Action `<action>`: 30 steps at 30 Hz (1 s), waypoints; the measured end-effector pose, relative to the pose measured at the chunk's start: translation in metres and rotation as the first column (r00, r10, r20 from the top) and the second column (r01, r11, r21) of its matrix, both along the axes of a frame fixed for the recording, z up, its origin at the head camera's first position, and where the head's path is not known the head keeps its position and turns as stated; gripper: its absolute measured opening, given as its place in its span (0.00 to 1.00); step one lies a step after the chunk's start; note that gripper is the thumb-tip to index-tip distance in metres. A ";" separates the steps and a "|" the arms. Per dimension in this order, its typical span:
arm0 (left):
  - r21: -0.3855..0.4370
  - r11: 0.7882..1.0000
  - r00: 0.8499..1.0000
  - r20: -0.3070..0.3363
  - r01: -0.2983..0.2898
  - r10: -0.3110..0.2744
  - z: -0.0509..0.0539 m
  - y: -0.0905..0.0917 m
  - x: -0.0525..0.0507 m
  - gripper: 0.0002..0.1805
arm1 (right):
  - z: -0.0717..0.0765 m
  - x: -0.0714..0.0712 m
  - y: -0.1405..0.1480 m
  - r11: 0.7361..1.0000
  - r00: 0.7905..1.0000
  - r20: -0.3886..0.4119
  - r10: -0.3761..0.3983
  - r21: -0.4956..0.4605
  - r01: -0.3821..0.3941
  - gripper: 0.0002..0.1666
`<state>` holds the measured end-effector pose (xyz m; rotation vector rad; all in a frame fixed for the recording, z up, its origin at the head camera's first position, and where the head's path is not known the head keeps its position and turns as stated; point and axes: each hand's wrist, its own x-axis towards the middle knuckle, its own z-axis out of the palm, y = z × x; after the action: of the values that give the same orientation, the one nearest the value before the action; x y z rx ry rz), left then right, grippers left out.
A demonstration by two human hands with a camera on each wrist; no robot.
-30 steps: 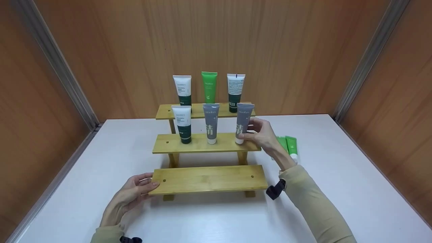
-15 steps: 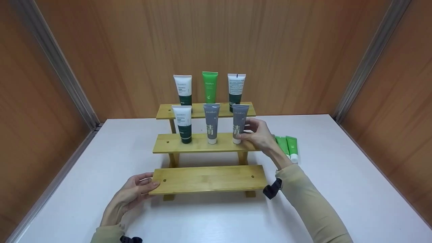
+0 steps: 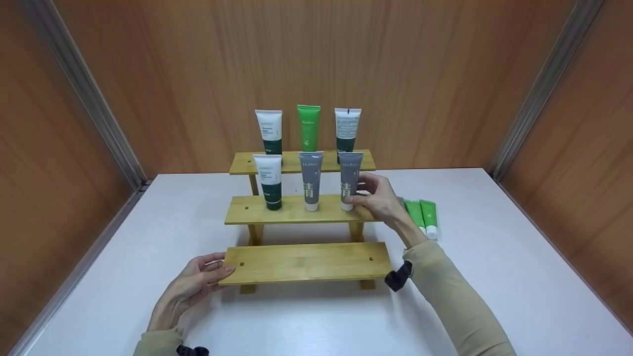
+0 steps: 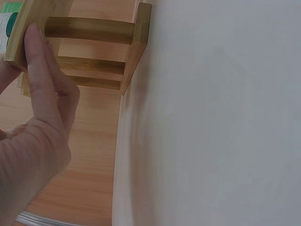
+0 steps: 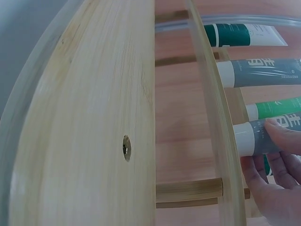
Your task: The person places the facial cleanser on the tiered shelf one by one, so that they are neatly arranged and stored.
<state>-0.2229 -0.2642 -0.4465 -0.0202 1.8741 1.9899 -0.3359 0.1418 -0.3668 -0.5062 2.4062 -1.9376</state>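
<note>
A three-tier wooden display stand (image 3: 306,262) stands on the white table. At the left end of its lowest tier, my left hand (image 3: 198,279) grips the board, thumb on top and fingers beneath, as the left wrist view shows with the fingers (image 4: 40,70). My right hand (image 3: 381,200) pinches a grey squeeze tube (image 3: 350,170) by its lower part, cap down at the right of the middle tier. Left of it stand another grey tube (image 3: 311,173) and a white and dark green tube (image 3: 267,180). In the right wrist view the held tube's white cap (image 5: 243,139) is by the board.
On the top tier stand a white-green tube (image 3: 270,129), a green tube (image 3: 308,126) and another white-green tube (image 3: 346,129). Green tubes (image 3: 428,215) lie on the table (image 3: 474,237) right of the stand. Wood-grain walls (image 3: 316,59) close off the back and sides.
My right hand has moved the grey tube a little to the left along the middle tier, and it now stands more upright. The left hand keeps its grip on the lowest tier.
</note>
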 end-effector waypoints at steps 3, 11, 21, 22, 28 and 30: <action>0.002 1.000 1.000 0.003 -0.002 0.002 0.000 0.000 0.000 0.43 | 0.000 0.001 0.000 1.000 1.000 -0.003 -0.001 -0.005 0.001 0.31; 0.011 1.000 1.000 0.015 -0.011 0.011 0.001 0.000 0.000 0.42 | -0.001 0.003 0.000 1.000 1.000 -0.014 0.006 -0.021 -0.006 0.31; 0.005 1.000 1.000 0.020 -0.014 0.014 -0.001 0.000 0.000 0.40 | -0.008 0.010 0.015 0.999 0.994 -0.105 0.019 -0.040 -0.024 0.32; 0.004 1.000 1.000 0.018 -0.014 0.014 -0.001 0.000 0.000 0.40 | -0.009 0.012 0.020 0.999 0.994 -0.111 0.011 -0.034 -0.015 0.31; 0.010 1.000 1.000 0.008 -0.010 0.010 -0.001 0.000 0.000 0.40 | -0.024 0.021 0.068 0.995 0.988 -0.138 -0.071 0.054 0.079 0.26; 0.013 1.000 1.000 0.009 -0.013 0.013 -0.001 0.000 0.000 0.40 | -0.032 0.023 0.088 0.987 0.983 -0.151 -0.104 0.104 0.120 0.25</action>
<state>-0.2229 -0.2643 -0.4478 -0.0382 1.8603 2.0072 -0.3133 0.2293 -0.3989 -0.5357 2.6712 -1.8514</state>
